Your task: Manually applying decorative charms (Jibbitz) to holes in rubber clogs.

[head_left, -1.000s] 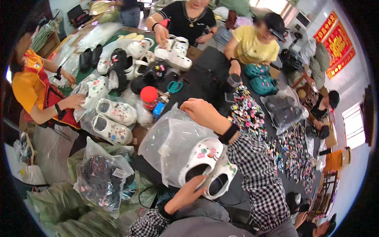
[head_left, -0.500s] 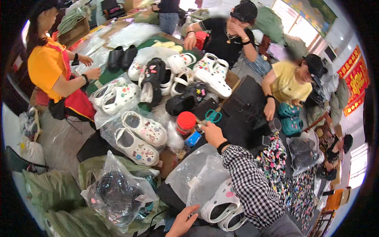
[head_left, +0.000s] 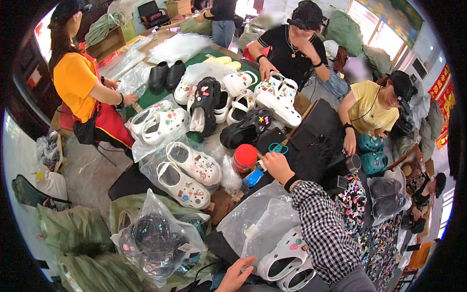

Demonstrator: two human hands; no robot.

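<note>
My right hand (head_left: 278, 168) reaches forward with curled fingers beside teal-handled scissors (head_left: 278, 148). What its fingertips close on is hidden. Next to it are a clear jar with a red lid (head_left: 245, 156) and a small blue packet (head_left: 253, 178). My left hand (head_left: 237, 275) is at the lower edge, fingers apart and holding nothing. It lies near a clear plastic bag (head_left: 238, 226) and a pair of white clogs (head_left: 278, 258) with charms on them, partly under my right sleeve.
Bagged white clogs (head_left: 187, 177) and black clogs (head_left: 206, 100) crowd the table. Loose colourful charms (head_left: 350, 199) spread at right, near teal clogs (head_left: 373, 160). A bagged dark bundle (head_left: 154, 241) sits at lower left. Co-workers stand or sit around the table.
The whole view has shifted, so things appear farther right and lower. The black-shirted co-worker's raised hand has dropped from the face, and the other hand now reaches the white clogs.
</note>
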